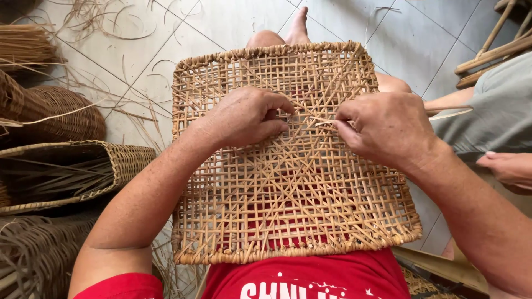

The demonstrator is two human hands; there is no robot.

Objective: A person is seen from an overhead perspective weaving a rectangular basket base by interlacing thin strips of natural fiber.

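Woven cane panel on lap, both hands working a strand over a tiled floor.

Near: red shirt at the bottom edge, panel lying flat across the thighs, braided rim all round, open lattice. Left hand rests palm down on the upper middle of the panel, fingers curled, tips pressed into the weave; can't tell if it grips anything. Right hand just beside it, thumb and forefinger pinching a thin cane strip that trails off to the right. Left side: stacked baskets. Farther: grey tiled floor with loose fibres, bare foot beyond the panel. Far right: another person's hand.
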